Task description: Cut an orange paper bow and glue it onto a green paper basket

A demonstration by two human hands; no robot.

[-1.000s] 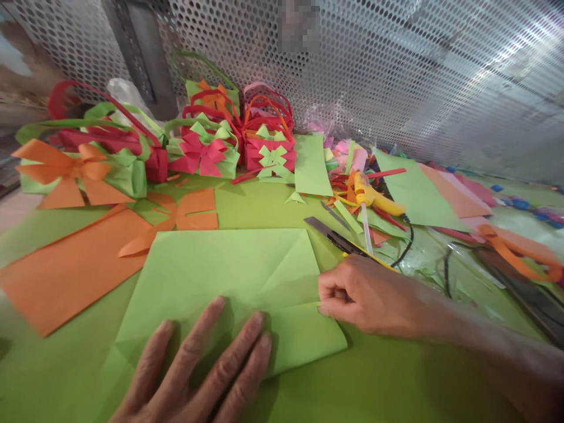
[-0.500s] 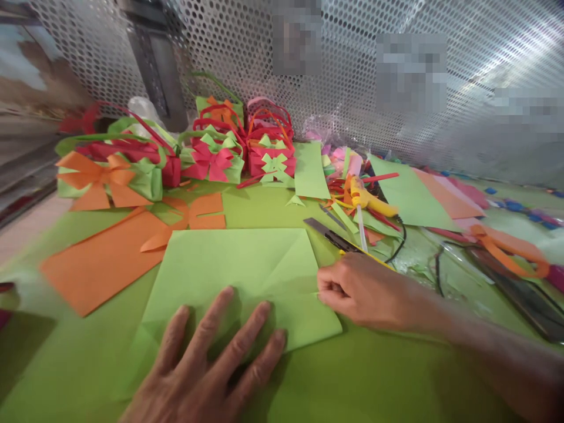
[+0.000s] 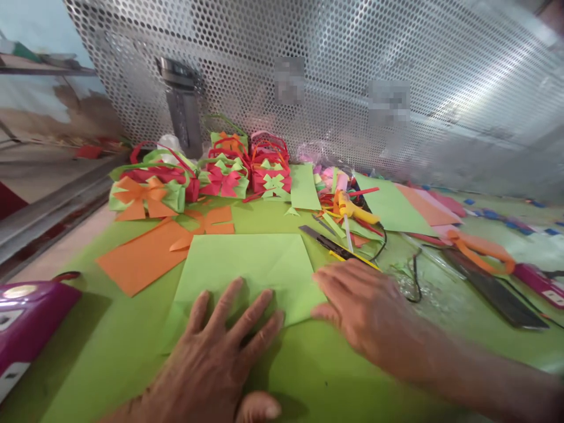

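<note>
A light green paper sheet (image 3: 247, 258) lies before me, with creases and a fold along its right side. My left hand (image 3: 224, 352) rests on its lower part, fingers spread and flat. At the sheet's right edge is my right hand (image 3: 361, 311), fingers stretched out and thumb apart, touching the paper near its corner. Just beyond that hand lies a utility knife (image 3: 328, 242) with its blade out. An orange paper piece (image 3: 141, 255) lies left of the sheet.
Small paper bags with bows (image 3: 147, 197) stand at the back, near a bottle (image 3: 183, 108). A yellow glue gun (image 3: 356, 210) sits among paper scraps. Purple devices lie left (image 3: 37, 323) and right (image 3: 540, 282). Perforated metal (image 3: 247, 53) closes off the back.
My right hand has gone from a closed fist on the sheet's right edge to stretched fingers there. My left hand stays spread on the paper. The view has shifted, showing more on the left.
</note>
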